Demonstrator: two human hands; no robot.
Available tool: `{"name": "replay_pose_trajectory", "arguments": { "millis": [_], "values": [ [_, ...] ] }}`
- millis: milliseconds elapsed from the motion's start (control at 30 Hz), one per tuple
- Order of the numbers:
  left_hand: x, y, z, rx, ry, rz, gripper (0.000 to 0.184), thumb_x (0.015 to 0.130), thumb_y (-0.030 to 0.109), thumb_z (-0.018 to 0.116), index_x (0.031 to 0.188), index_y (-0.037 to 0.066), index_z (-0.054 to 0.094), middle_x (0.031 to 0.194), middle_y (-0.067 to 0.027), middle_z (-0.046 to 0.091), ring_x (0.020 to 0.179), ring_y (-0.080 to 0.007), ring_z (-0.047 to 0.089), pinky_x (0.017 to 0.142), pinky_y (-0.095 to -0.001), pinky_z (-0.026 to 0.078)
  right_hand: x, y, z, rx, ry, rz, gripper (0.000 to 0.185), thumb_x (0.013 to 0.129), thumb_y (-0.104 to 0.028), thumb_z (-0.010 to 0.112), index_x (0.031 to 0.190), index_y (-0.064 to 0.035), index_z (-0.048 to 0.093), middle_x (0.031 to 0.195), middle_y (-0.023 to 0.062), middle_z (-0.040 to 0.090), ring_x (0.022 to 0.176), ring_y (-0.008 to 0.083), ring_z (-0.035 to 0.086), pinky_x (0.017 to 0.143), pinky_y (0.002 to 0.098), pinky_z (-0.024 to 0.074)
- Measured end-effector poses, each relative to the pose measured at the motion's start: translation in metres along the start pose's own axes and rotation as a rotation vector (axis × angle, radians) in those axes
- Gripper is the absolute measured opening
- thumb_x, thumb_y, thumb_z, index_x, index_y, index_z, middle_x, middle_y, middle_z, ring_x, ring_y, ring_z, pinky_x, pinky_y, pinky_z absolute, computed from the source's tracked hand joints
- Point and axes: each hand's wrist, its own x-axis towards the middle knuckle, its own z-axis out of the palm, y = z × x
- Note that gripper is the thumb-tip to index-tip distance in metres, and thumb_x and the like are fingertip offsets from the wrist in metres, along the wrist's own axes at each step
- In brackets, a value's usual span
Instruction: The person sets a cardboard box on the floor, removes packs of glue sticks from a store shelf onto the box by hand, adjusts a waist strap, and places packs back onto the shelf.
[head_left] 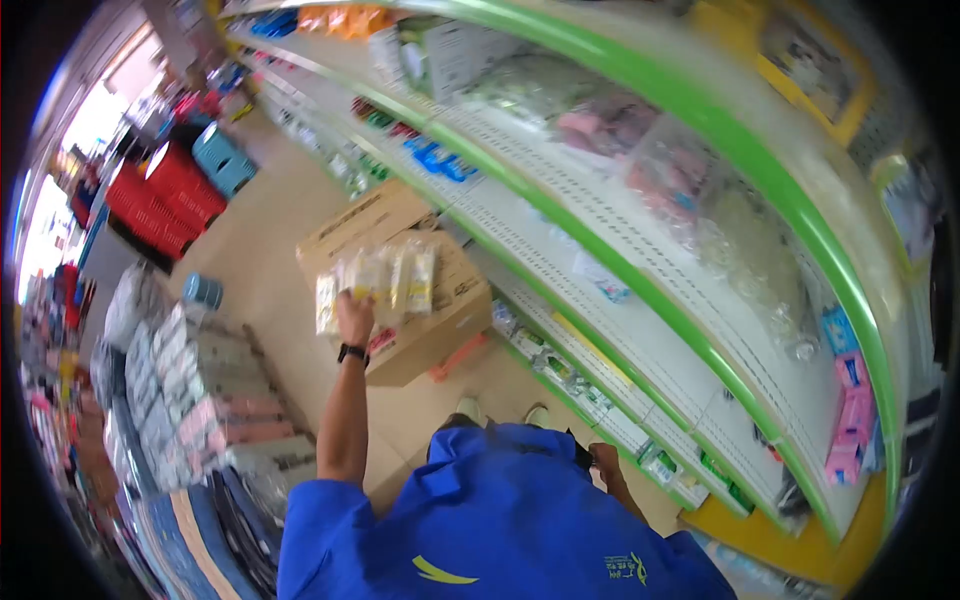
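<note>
My left hand (pixel 355 318) reaches out over a cardboard box (pixel 440 325) and grips a clear plastic pack of pale, yellowish items (pixel 370 278) lying on the box top. A dark band circles that wrist. My right hand (pixel 605 460) hangs low beside my blue shirt, near the bottom shelf, its fingers curled against something dark; what it holds, if anything, is too small to make out.
Green-edged white shelves (pixel 600 270) rise along the right, with bagged goods (pixel 665 165) on them. Red baskets (pixel 165 200) and a blue basket (pixel 223 160) stand at the upper left. Stacked packaged textiles (pixel 215 400) line the left; a small blue container (pixel 203 291) is on the floor.
</note>
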Motion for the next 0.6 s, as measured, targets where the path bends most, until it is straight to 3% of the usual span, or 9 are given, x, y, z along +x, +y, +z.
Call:
{"name": "replay_pose_trajectory", "arguments": {
  "millis": [33,133,200,233,267,367,467,567,600],
  "values": [
    [0.009,-0.009,0.002,0.066,-0.113,0.004,0.049,0.073,0.021,0.07,0.112,-0.006,0.056,0.103,-0.0255,0.062,0.096,-0.0393,0.059,0.086,-0.0435,0.046,-0.004,-0.002,0.001,-0.009,-0.003,-0.053,0.014,0.078,-0.01,0.056,0.067,-0.0003,0.057,0.068,0.0149,0.062,0.059,0.0249,0.064,0.053,0.0363,0.053],
    [0.011,0.003,0.007,0.286,0.106,0.283,0.051,0.074,0.02,0.072,0.117,-0.002,0.054,0.11,-0.0211,0.059,0.106,-0.0387,0.053,0.09,-0.0455,0.043,-0.002,0.024,0.004,-0.304,-0.048,-0.164,0.014,0.08,-0.016,0.059,0.074,-0.0039,0.063,0.074,0.012,0.066,0.063,0.0231,0.066,0.057,0.0335,0.0551],
    [0.016,0.073,-0.009,0.157,0.085,0.369,0.05,0.078,0.018,0.071,0.121,0.0,0.052,0.112,-0.0202,0.058,0.107,-0.0376,0.052,0.091,-0.0455,0.042,0.007,0.048,0.009,-0.693,-0.127,-0.205,0.017,0.079,-0.023,0.06,0.079,-0.0083,0.067,0.076,0.0091,0.068,0.067,0.0235,0.068,0.059,0.0349,0.0549],
    [0.017,0.125,-0.022,0.111,0.084,0.413,0.048,0.081,0.017,0.07,0.122,0.0,0.052,0.113,-0.0198,0.058,0.105,-0.0362,0.052,0.09,-0.0446,0.042,0.019,0.074,0.018,-1.131,-0.035,-0.374,0.022,0.077,-0.035,0.059,0.082,-0.0165,0.069,0.078,0.0058,0.069,0.077,0.0255,0.068,0.063,0.0392,0.0539],
    [0.013,0.182,-0.038,0.069,0.084,0.446,0.046,0.083,0.016,0.069,0.123,0.0,0.051,0.113,-0.0194,0.057,0.103,-0.0349,0.053,0.088,-0.0437,0.042,0.023,0.091,0.025,-1.057,-0.008,-0.385,0.022,0.076,-0.036,0.058,0.082,-0.0171,0.069,0.078,0.0063,0.069,0.078,0.0269,0.068,0.064,0.0406,0.0535],
    [-0.022,0.35,-0.099,-0.29,0.204,0.842,0.038,0.084,0.01,0.067,0.119,0.002,0.054,0.107,-0.0144,0.059,0.095,-0.0296,0.054,0.081,-0.0385,0.044,0.025,0.123,0.034,-0.861,0.096,-0.488,0.02,0.073,-0.034,0.059,0.079,-0.0172,0.068,0.075,0.0075,0.067,0.08,0.0295,0.067,0.065,0.0428,0.0527],
    [-0.065,0.473,-0.138,-0.45,0.253,1.206,0.03,0.084,0.006,0.068,0.112,0.001,0.058,0.101,-0.0108,0.061,0.087,-0.0275,0.057,0.074,-0.0361,0.046,0.032,0.124,0.033,-0.978,0.125,-0.474,0.016,0.069,-0.028,0.061,0.077,-0.0159,0.068,0.075,0.0075,0.067,0.082,0.0296,0.067,0.068,0.0431,0.0532],
    [-0.102,0.564,-0.137,-0.411,0.011,1.408,0.024,0.085,0.018,0.068,0.101,0.0,0.062,0.099,-0.0149,0.064,0.091,-0.0298,0.06,0.076,-0.0378,0.047,0.021,0.094,0.023,-1.133,0.047,-0.34,0.019,0.074,-0.025,0.06,0.086,-0.0167,0.072,0.088,0.0097,0.069,0.083,0.0264,0.068,0.073,0.0381,0.0549],
    [-0.11,0.588,-0.131,-0.342,-0.079,1.445,0.028,0.086,0.025,0.067,0.096,-0.001,0.064,0.098,-0.0167,0.064,0.093,-0.0303,0.06,0.077,-0.038,0.047,0.017,0.091,0.021,-0.926,0.079,-0.293,0.017,0.073,-0.025,0.06,0.084,-0.0159,0.071,0.086,0.0097,0.069,0.082,0.0262,0.068,0.071,0.0384,0.0549]
  ]
}}
